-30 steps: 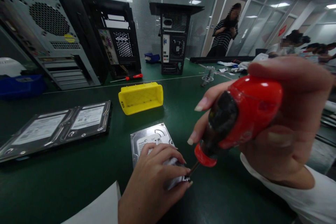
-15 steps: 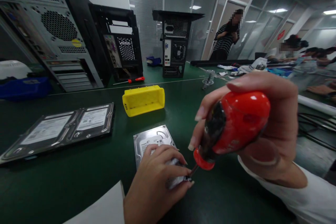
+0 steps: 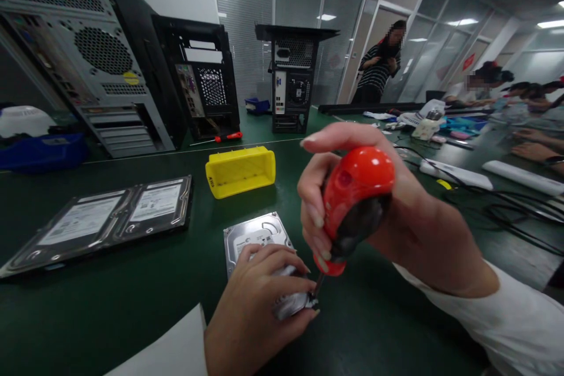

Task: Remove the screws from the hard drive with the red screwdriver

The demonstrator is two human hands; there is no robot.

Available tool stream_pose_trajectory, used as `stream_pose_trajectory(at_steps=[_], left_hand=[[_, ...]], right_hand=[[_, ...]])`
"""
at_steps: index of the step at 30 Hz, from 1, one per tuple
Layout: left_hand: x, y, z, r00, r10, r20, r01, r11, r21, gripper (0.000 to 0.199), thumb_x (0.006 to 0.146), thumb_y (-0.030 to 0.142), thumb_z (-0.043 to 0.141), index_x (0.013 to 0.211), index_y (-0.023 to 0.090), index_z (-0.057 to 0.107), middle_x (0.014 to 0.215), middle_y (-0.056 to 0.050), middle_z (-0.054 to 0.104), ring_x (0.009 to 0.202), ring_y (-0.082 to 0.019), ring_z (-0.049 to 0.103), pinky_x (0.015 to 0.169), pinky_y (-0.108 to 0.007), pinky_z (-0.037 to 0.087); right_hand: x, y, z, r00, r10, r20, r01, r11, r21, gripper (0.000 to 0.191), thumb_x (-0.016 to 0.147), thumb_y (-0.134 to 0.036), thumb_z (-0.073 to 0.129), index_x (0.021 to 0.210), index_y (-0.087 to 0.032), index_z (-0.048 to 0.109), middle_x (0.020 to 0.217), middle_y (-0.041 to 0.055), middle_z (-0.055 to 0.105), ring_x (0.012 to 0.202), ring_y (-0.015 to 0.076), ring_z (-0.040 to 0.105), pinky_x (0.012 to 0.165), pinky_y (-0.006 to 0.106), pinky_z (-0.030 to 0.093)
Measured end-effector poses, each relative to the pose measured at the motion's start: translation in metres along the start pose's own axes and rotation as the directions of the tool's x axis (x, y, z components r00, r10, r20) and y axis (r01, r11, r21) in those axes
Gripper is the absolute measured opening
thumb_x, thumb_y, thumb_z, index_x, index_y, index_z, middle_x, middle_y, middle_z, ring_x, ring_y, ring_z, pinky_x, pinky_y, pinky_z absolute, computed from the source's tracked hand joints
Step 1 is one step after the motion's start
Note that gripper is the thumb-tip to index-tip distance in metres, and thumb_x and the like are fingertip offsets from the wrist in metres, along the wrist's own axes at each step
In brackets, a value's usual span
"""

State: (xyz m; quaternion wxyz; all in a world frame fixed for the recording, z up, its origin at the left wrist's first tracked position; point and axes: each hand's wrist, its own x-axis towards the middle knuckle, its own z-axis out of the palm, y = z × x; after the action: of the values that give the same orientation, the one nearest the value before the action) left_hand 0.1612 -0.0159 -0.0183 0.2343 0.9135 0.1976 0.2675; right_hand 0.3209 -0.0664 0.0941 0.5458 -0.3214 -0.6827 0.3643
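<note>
My left hand point(image 3: 264, 299) grips a small silvery part point(image 3: 291, 305), largely covered by the fingers, over the near end of a hard drive point(image 3: 255, 232) on the green table. My right hand point(image 3: 396, 205) is wrapped round the red and black handle of a screwdriver point(image 3: 359, 188). Its shaft points down, and the tip meets the end of the silvery part beside my left fingertips. Behind the drive sits a yellow bin point(image 3: 241, 172). Two more hard drives point(image 3: 114, 217) lie side by side on the left.
Computer cases point(image 3: 293, 79) stand along the back and left. Near them lie a second screwdriver point(image 3: 218, 138) and a blue bin point(image 3: 44, 151). Black cables point(image 3: 520, 208) and white strips point(image 3: 456, 174) are at the right, with people beyond.
My right hand and the screwdriver handle have moved left, and the handle has turned to a steeper angle. My left hand keeps its hold, nearly unmoved.
</note>
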Motion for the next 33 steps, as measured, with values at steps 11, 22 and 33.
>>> stream_pose_trajectory(at_steps=[11,22,33], left_hand=[[-0.001,0.001,0.000,0.997,-0.078,0.011,0.078,0.996,-0.039,0.026,0.069,0.021,0.075,0.092,0.032,0.071,0.099,0.003,0.069,0.095,-0.026,0.061,0.091,-0.046,0.037],[-0.016,-0.010,-0.007,1.000,-0.030,0.000,0.030,0.999,0.040,0.044,0.070,0.024,0.073,0.112,0.030,0.062,0.123,-0.001,0.060,0.114,-0.028,0.052,0.098,-0.045,0.035],[-0.012,-0.006,-0.003,0.998,-0.039,-0.044,0.038,0.999,-0.030,0.038,0.069,0.026,0.075,0.105,0.034,0.067,0.114,0.003,0.065,0.107,-0.026,0.056,0.099,-0.045,0.035]], right_hand=[[0.007,0.005,0.002,0.995,-0.007,0.103,-0.026,0.949,0.314,0.019,0.085,-0.031,0.060,0.090,-0.025,0.042,0.072,-0.0065,0.056,0.053,0.0056,0.056,0.050,0.017,0.051],[0.006,-0.012,-0.002,0.994,0.079,0.077,-0.094,0.973,0.209,0.034,0.083,-0.053,0.052,0.080,-0.020,0.060,0.076,0.0004,0.054,0.063,0.0145,0.059,0.051,0.029,0.055],[0.007,-0.004,0.001,0.990,0.010,0.142,-0.049,0.962,0.270,0.026,0.089,-0.049,0.045,0.088,-0.026,0.057,0.062,-0.0041,0.047,0.049,0.0093,0.048,0.044,0.022,0.046]])
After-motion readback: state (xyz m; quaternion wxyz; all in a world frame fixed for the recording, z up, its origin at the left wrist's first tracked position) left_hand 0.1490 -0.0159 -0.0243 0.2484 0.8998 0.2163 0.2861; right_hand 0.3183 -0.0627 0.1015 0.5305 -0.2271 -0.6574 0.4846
